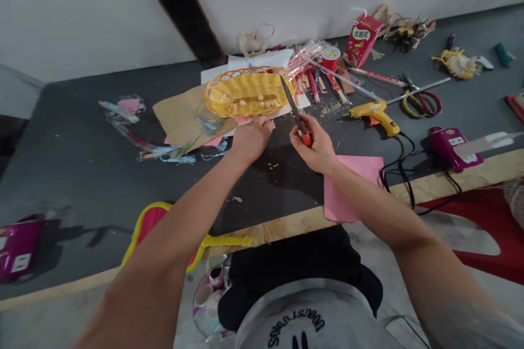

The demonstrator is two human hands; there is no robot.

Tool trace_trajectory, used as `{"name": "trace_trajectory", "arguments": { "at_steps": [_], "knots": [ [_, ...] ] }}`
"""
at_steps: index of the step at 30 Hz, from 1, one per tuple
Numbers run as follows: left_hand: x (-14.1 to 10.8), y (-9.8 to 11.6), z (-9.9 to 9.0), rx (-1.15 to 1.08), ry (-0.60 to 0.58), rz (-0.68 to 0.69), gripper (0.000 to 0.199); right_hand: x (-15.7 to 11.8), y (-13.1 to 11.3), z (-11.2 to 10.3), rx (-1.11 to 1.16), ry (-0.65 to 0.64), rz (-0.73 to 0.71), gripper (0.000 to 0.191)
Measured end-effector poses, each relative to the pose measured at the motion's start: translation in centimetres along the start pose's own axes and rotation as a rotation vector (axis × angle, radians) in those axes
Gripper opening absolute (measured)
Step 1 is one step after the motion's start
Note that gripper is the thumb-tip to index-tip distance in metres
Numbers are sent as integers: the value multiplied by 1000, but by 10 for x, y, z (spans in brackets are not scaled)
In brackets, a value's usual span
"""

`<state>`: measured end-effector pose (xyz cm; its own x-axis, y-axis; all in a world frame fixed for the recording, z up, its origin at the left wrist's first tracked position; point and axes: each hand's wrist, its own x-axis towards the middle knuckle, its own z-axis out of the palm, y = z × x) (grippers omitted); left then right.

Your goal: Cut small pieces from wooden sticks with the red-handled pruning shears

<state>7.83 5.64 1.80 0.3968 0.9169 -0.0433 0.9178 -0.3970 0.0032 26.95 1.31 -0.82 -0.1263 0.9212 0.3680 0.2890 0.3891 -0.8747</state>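
Observation:
My right hand (314, 144) is closed round the red handle of a dark-bladed knife (291, 101), its blade pointing up and away. To its left, my left hand (252, 139) lies at the near edge of a yellow woven basket (229, 92), fingers bent together; anything between the fingertips is too small to make out. Several small pale pieces sit inside the basket. More small pieces (273, 166) lie on the dark table between my forearms. Brown paper (176, 114) with blue tassels (208, 124) is under and beside the basket's left end.
A yellow glue gun (379, 114) with a black cord, scissors (421, 103), a red drink carton (362, 41) and a purple power block (455, 148) are on the right. Pink paper (338, 196) lies under my right forearm. A phone (192, 27) leans on the wall.

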Motion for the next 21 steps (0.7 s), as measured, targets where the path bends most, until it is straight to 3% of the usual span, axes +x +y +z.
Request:
{"name": "trace_trajectory", "arguments": {
  "at_steps": [6,10,16,21],
  "knots": [
    [-22,-1,-10,-261,-99,68,27,0,-1,-2,11,0,-11,44],
    [-45,0,-14,-513,-188,28,21,0,0,-2,-8,-4,11,44],
    [-65,-7,-14,-767,-130,-34,13,0,-2,-5,-34,-12,24,44],
    [-81,-22,-12,-966,-36,-197,21,-2,-9,-8,-105,-12,-59,44]
  ]
}}
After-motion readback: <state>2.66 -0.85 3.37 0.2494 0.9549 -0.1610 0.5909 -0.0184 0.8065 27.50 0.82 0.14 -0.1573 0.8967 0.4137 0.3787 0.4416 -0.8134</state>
